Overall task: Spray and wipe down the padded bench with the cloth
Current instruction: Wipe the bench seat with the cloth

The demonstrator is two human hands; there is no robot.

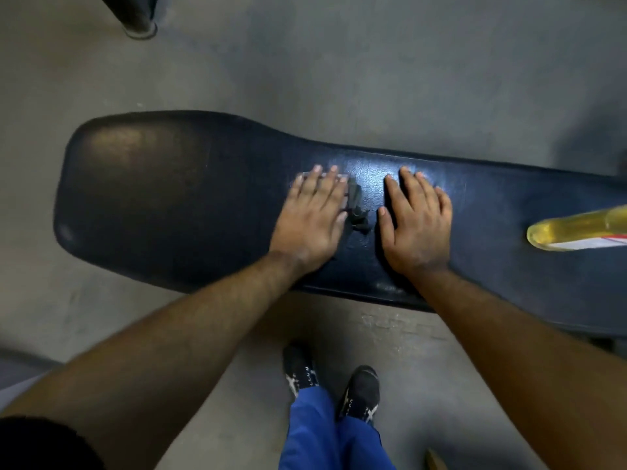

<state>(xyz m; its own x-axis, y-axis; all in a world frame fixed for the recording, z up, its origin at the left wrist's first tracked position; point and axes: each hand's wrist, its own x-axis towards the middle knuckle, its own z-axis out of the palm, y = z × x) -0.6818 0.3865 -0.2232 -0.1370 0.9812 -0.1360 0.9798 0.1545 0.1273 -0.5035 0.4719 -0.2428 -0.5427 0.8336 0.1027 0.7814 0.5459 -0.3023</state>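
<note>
Two flat hands (363, 218) mid-bench (169, 198)

The dark padded counter (169, 205) stands on a grey floor (373, 62). Flat on it lie both hands, left (310, 218) and right (415, 222), a dark cloth (356, 208) under the left, and a yellow bottle (576, 232) at right.

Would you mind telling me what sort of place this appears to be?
Probably a gym: a long padded bench in dark vinyl stands on a bare grey floor, and a dark equipment post rises at the top left.
</note>
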